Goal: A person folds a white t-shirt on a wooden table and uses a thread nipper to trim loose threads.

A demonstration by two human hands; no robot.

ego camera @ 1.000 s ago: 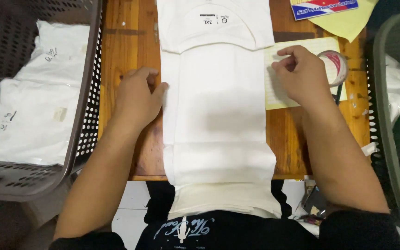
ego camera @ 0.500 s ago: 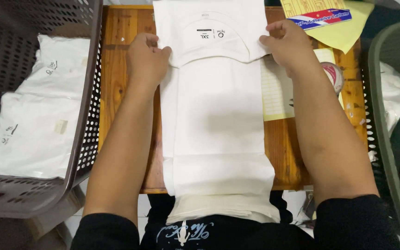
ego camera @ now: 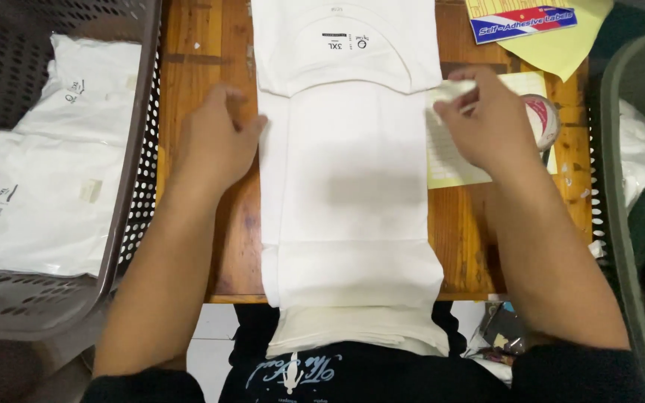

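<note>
Shirt (ego camera: 349, 186) — white, folded into a long narrow strip — lies lengthwise down the middle of the wooden desk (ego camera: 195, 97), collar end away from the person, its near end hanging over the desk edge toward the lap. The sleeves are folded in, so the top part is wider than the strip below it.

The left hand (ego camera: 218, 145) rests flat on the desk, palm down, just beside the shirt's left edge; its fingertips touch that edge below the collar part. Its grip is loose and holds nothing.

The right hand (ego camera: 490, 123) sits at the shirt's right edge, over a yellow sheet (ego camera: 449, 160). Thumb and fingers are pinched narrowly on a small white piece (ego camera: 457, 91) — whether it is a corner of the shirt or a separate slip, I cannot tell. A tape roll (ego camera: 543, 116) lies just beyond the knuckles, partly hidden by the hand.

Left of the desk stands a brown basket (ego camera: 125, 224) with bagged white shirts (ego camera: 46, 186) stacked in it. A grey-green basket (ego camera: 614, 186) with mixed clothes stands on the right. A yellow paper (ego camera: 569, 45) and a label pack (ego camera: 524, 22) lie at the far right corner.
</note>
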